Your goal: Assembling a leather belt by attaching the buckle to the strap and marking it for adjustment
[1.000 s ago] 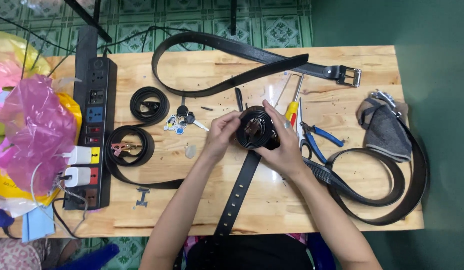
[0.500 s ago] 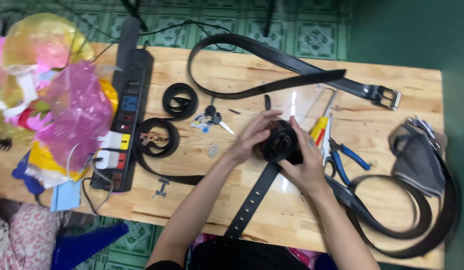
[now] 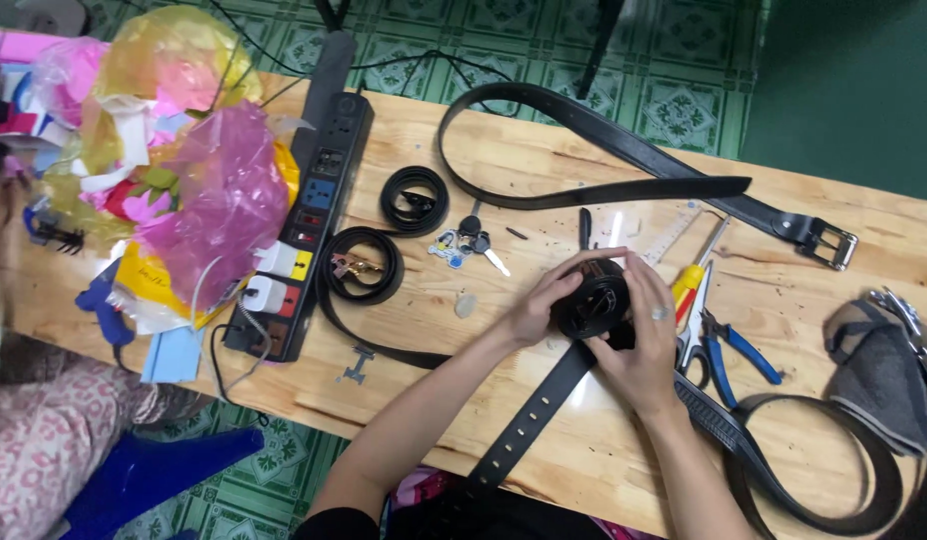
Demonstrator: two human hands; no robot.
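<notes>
I'm partway through rolling a black belt (image 3: pixel 591 300) into a tight coil at the middle of the table (image 3: pixel 544 160); its loose tail runs near, off the table's edge. My left hand (image 3: pixel 540 308) cups the coil's left side, my right hand (image 3: pixel 646 352) wraps its right, both closed on it. Next, I judge, another firm turn. Blue-handled pliers (image 3: pixel 736 350) lie just right.

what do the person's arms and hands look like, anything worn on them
Both forearms are bare, with no sleeves, gloves or watch in view. The right hand wears a silver ring on one finger. The left hand shows no jewellery.
</notes>
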